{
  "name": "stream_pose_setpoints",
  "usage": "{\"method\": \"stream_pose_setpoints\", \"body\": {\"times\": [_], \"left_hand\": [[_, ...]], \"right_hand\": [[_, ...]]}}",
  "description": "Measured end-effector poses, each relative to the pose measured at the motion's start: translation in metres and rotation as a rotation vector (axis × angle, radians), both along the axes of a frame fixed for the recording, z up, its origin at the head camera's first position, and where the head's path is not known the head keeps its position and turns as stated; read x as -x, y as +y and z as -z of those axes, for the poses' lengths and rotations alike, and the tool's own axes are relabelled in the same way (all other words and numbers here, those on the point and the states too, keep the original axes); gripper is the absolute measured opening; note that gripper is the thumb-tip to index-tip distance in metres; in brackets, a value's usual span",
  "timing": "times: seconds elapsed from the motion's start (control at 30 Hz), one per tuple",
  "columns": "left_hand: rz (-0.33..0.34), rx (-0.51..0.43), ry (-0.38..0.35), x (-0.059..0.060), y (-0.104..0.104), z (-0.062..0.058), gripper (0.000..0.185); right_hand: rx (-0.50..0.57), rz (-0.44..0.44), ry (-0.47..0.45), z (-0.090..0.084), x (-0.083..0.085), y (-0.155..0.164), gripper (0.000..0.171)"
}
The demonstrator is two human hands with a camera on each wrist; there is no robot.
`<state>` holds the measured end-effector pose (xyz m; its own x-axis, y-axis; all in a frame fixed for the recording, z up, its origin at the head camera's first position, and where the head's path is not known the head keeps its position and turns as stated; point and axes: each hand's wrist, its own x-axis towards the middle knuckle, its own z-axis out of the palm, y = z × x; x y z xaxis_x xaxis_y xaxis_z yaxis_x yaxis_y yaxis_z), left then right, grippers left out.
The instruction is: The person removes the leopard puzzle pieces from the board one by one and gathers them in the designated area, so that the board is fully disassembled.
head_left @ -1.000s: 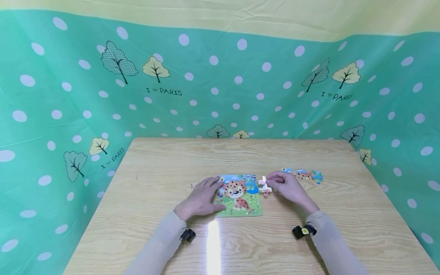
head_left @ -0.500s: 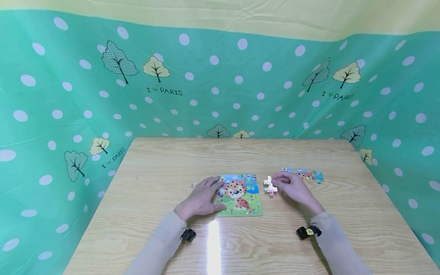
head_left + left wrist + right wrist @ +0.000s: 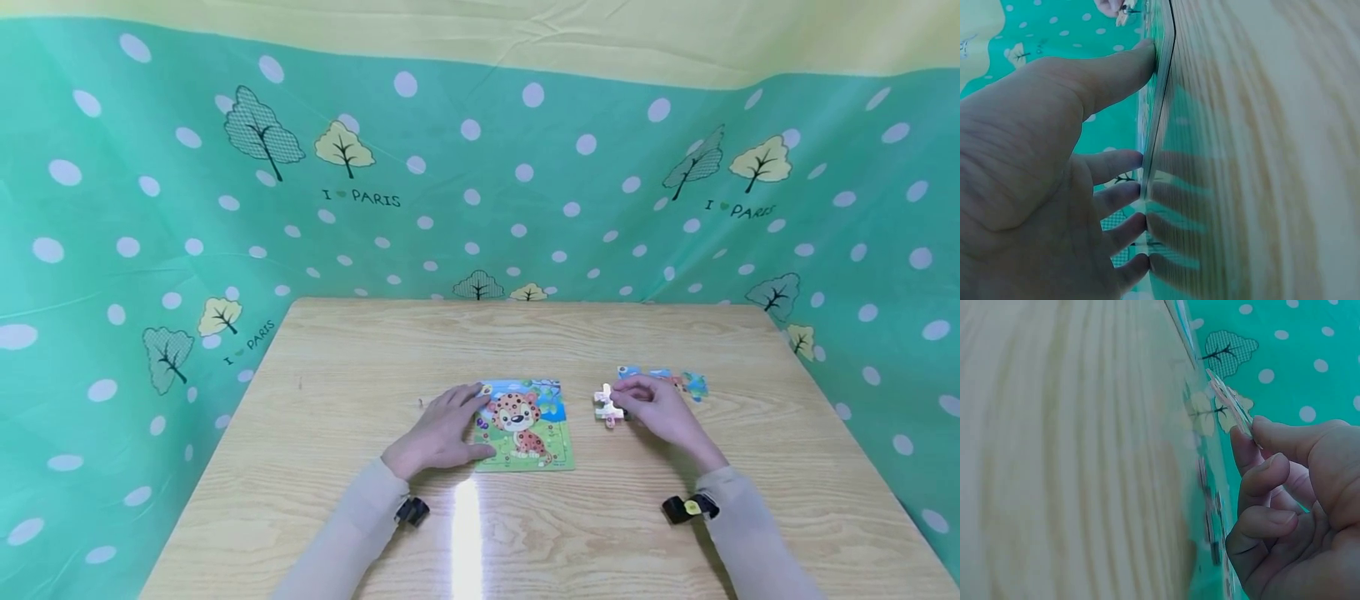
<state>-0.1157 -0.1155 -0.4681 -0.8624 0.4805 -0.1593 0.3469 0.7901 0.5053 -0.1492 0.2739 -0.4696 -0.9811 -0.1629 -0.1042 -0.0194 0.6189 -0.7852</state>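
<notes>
I see the right hand (image 3: 660,408) pinching a small puzzle piece (image 3: 608,405) at its fingertips, held just above the wooden table (image 3: 675,517), to the right of the puzzle board (image 3: 527,427). The left hand (image 3: 438,433) lies flat with straight fingers (image 3: 1116,165) pressing on the board's left edge. More loose pieces (image 3: 693,385) lie just behind the right hand.

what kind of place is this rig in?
Probably a staged tabletop recording booth: a wooden table walled by a green polka-dot "I love Paris" backdrop, with only a leopard jigsaw puzzle out.
</notes>
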Motion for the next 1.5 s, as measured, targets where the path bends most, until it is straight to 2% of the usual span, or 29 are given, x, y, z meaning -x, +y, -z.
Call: {"method": "stream_pose_setpoints", "body": {"times": [0.17, 0.43, 0.63, 0.97, 1.23, 1.5], "left_hand": [[0.000, -0.001, 0.002, 0.000, 0.000, 0.001, 0.091], [0.000, -0.003, 0.000, 0.000, 0.000, -0.001, 0.091], [-0.004, -0.012, -0.001, 0.000, 0.000, 0.001, 0.091], [-0.003, -0.011, -0.005, 0.000, -0.001, 0.001, 0.091], [-0.006, -0.013, -0.003, -0.001, -0.001, 0.001, 0.091], [-0.006, -0.018, -0.003, -0.001, -0.001, 0.001, 0.091]], "right_hand": [[-0.040, 0.022, 0.001, 0.000, 0.000, 0.009, 0.038], [-0.009, 0.053, -0.038, -0.005, -0.001, 0.030, 0.045], [-0.060, 0.095, -0.039, -0.008, -0.007, 0.042, 0.046], [-0.130, 0.123, -0.025, -0.003, -0.013, 0.063, 0.050], [-0.209, 0.151, -0.014, 0.000, -0.017, 0.073, 0.046], [-0.233, 0.186, 0.000, 0.001, -0.017, 0.073, 0.042]]}}
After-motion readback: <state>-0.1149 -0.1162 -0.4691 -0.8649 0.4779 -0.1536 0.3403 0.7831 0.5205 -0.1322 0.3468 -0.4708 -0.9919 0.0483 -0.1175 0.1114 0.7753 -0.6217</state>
